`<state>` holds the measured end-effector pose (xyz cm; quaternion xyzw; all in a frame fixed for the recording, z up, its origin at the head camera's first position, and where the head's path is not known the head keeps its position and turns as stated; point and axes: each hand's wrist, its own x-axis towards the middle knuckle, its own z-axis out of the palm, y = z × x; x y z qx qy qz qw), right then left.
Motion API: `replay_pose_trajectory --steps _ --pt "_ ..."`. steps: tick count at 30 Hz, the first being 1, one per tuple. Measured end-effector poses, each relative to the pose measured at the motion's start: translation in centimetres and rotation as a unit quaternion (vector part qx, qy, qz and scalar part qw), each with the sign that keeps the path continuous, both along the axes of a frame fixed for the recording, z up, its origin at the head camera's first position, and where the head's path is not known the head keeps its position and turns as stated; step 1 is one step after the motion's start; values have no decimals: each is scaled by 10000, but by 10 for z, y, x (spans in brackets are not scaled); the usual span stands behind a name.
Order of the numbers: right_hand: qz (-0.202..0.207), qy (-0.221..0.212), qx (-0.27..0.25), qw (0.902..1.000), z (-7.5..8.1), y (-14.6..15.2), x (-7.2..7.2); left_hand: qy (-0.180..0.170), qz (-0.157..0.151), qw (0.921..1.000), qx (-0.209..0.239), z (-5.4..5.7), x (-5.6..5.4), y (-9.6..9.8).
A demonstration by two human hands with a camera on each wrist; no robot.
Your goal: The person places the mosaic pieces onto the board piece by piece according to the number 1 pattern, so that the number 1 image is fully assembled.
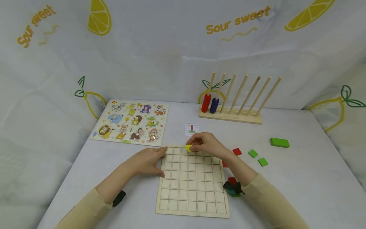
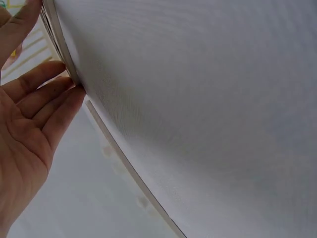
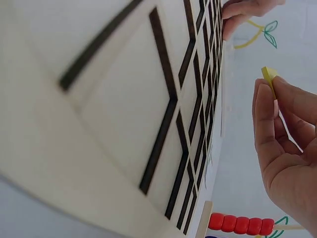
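A wooden grid board of square cells lies in the middle of the table. My right hand pinches a yellow square tile between thumb and fingers above the board's far rows. In the right wrist view the tile is tilted at the fingertips and apart from the board. My left hand rests along the board's left edge, thumb and fingers spread. The left wrist view shows its extended fingers touching the board's edge. Just beyond the board lies a small pattern card.
Right of the board lie red tiles, green tiles and a green block. An animal puzzle board lies at the back left. A wooden peg stand with red and dark blue beads stands behind, its pegs upright.
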<state>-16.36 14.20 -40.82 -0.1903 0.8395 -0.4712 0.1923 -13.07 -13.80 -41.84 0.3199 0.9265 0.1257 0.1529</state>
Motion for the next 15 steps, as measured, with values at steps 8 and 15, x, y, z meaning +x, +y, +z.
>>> replay_pose_trajectory --steps 8,15 --pt "365 243 407 9982 -5 -11 2 56 39 10000 73 -4 1 -6" --pt "623 416 561 9956 -9 -17 6 153 -67 9996 220 -5 0 -7"
